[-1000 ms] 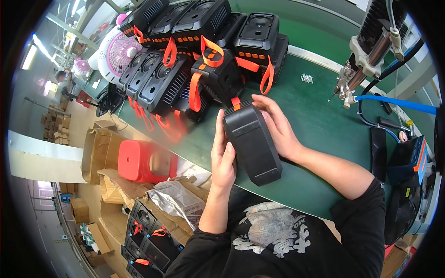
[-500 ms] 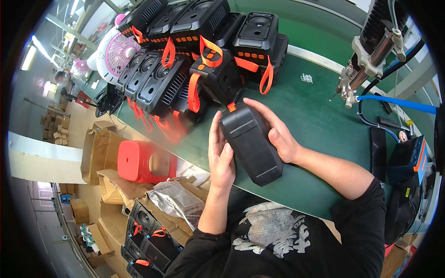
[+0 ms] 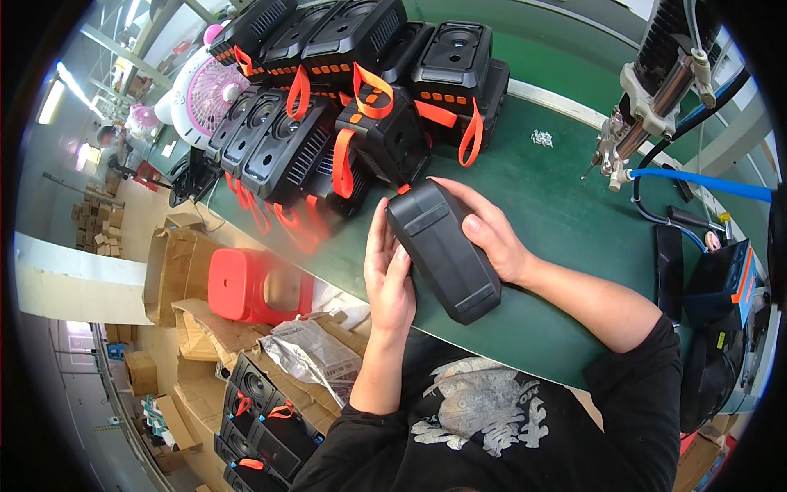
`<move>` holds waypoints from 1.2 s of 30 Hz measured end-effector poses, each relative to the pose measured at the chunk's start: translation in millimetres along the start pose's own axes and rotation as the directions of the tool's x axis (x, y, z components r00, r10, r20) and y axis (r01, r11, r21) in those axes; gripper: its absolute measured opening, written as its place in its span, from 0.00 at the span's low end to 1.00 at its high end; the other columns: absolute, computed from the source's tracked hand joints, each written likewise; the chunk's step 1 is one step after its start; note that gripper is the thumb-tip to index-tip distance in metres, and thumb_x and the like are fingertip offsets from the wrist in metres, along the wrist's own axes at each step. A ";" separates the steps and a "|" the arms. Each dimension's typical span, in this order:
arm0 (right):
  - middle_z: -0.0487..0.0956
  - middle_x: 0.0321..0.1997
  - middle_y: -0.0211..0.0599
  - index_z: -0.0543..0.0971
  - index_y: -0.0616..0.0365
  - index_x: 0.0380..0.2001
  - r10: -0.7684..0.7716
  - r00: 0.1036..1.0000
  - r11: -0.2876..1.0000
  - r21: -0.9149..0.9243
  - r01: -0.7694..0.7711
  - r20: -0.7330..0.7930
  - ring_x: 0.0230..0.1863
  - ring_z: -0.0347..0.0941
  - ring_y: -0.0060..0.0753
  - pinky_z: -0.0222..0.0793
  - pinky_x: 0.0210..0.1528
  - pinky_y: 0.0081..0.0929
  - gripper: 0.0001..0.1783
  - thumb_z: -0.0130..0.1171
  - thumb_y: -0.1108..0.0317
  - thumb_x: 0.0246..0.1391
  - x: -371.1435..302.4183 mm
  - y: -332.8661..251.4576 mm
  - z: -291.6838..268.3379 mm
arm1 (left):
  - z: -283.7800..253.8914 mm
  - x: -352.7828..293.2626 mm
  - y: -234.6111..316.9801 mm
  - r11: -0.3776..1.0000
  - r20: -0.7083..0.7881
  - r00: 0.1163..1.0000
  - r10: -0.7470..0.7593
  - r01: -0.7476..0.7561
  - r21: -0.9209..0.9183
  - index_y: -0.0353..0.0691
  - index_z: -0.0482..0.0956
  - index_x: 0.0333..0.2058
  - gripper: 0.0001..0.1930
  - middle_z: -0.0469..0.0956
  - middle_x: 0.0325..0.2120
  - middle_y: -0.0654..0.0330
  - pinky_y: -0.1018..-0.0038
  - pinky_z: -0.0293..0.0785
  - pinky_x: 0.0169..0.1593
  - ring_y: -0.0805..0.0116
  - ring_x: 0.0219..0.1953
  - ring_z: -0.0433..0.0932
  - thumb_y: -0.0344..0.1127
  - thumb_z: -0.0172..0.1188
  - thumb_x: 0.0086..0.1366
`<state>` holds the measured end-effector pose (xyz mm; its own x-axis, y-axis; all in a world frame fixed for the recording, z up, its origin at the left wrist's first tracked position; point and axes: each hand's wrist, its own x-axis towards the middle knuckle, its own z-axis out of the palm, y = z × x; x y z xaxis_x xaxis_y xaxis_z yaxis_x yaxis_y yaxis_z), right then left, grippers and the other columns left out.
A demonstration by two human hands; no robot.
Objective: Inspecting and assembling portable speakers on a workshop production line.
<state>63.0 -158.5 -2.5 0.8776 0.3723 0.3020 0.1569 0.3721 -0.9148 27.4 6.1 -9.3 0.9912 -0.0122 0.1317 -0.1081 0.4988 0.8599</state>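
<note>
Between my two hands is a black portable speaker point(image 3: 447, 254), tilted, with a smooth raised panel facing up and a bit of orange at its far end. My left hand point(image 3: 389, 275) presses along its left side, thumb at the edge. On the right side, my right hand point(image 3: 496, 238) wraps round it with the thumb on top; its other fingers are partly hidden behind the casing. Just beyond stands another black speaker point(image 3: 385, 139) with an orange strap point(image 3: 343, 164), part of a stacked group of similar speakers point(image 3: 279, 148).
Screws point(image 3: 542, 138) lie in a small pile on the green table point(image 3: 566, 213). A screw-driving machine point(image 3: 631, 123) with a blue hose hangs at the right. A blue-and-orange box point(image 3: 721, 283) sits at the right edge. A red stool point(image 3: 246, 283) and cardboard point(image 3: 205, 328) stand left.
The speaker has rolled slightly in my hands, showing more of its right side and less orange at the far end. My right thumb has shifted up and left onto it.
</note>
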 end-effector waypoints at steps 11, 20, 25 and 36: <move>0.72 0.52 0.40 0.62 0.67 0.59 0.054 0.998 0.997 0.065 -0.051 -0.042 0.52 0.68 0.25 0.64 0.54 0.23 0.29 0.46 0.57 0.62 2.1 1.1 -2.8 | -4.6 0.7 -5.6 0.998 0.007 0.999 -0.034 0.034 0.055 0.30 0.48 0.64 0.33 0.58 0.61 0.50 0.67 0.56 0.64 0.62 0.63 0.60 0.34 0.53 0.66; 0.69 0.56 0.42 0.59 0.65 0.62 -0.003 0.999 1.000 0.026 0.004 -0.032 0.56 0.65 0.28 0.60 0.59 0.25 0.32 0.46 0.54 0.63 2.2 1.6 -3.4 | -5.3 -0.2 -14.7 0.990 -0.003 0.999 -0.053 0.053 0.127 0.37 0.49 0.64 0.28 0.63 0.57 0.56 0.73 0.65 0.55 0.69 0.56 0.66 0.40 0.46 0.71; 0.66 0.60 0.44 0.55 0.64 0.64 -0.029 0.999 0.999 0.016 0.029 0.013 0.60 0.62 0.31 0.55 0.62 0.28 0.36 0.48 0.51 0.61 3.4 2.5 -3.5 | -6.8 -0.4 -17.3 0.985 -0.027 0.999 -0.032 0.037 0.170 0.38 0.52 0.63 0.26 0.69 0.53 0.57 0.76 0.73 0.50 0.72 0.50 0.73 0.41 0.44 0.71; 0.66 0.60 0.43 0.56 0.64 0.64 0.098 0.995 0.987 0.130 -0.097 -0.004 0.59 0.63 0.29 0.56 0.61 0.26 0.33 0.48 0.57 0.61 5.2 1.3 -4.4 | -3.6 -0.2 -6.9 0.996 -0.032 0.999 -0.029 0.032 0.079 0.31 0.46 0.65 0.29 0.60 0.61 0.52 0.68 0.55 0.64 0.64 0.63 0.60 0.31 0.46 0.70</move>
<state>69.7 -159.8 -3.4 0.8904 0.4038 0.2101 0.0114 0.4415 -0.8972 28.2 5.8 -17.0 0.9959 0.0009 0.0905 -0.0822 0.4284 0.8998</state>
